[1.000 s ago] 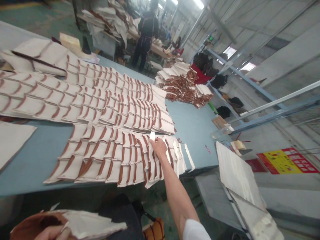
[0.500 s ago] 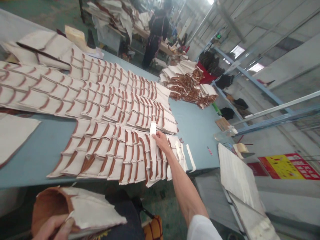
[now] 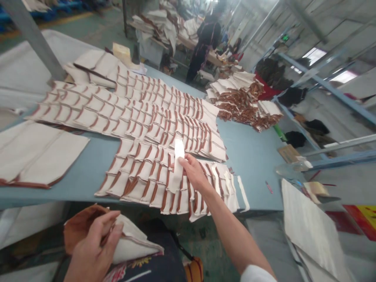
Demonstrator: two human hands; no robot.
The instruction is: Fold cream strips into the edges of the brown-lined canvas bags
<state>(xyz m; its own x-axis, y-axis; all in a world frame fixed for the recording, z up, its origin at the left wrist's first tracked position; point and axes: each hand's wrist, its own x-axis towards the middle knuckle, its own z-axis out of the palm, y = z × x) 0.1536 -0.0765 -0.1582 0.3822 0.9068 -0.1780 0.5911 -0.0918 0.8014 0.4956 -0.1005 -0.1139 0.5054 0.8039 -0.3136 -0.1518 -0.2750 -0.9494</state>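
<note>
My right hand (image 3: 193,172) reaches over the near rows of cream fabric pieces with brown edging (image 3: 152,172) and pinches a narrow white strip (image 3: 178,158), lifted above them. My left hand (image 3: 92,246) is low near my lap, fingers closed round a folded cream piece with a brown lining (image 3: 123,243). More white strips (image 3: 235,188) lie at the right end of the near row. All of this sits on a blue table (image 3: 252,156).
Overlapping rows of the same pieces cover the far tabletop (image 3: 132,102). A loose pile (image 3: 243,100) sits at the far right. Larger cream panels (image 3: 35,152) lie at the left. A person (image 3: 205,43) stands at another table behind. Blue shelving (image 3: 329,117) and boards (image 3: 311,227) are at the right.
My right hand has raised the white strip off the row and drawn it towards me. My left hand has come up into view, closing over the folded piece.
</note>
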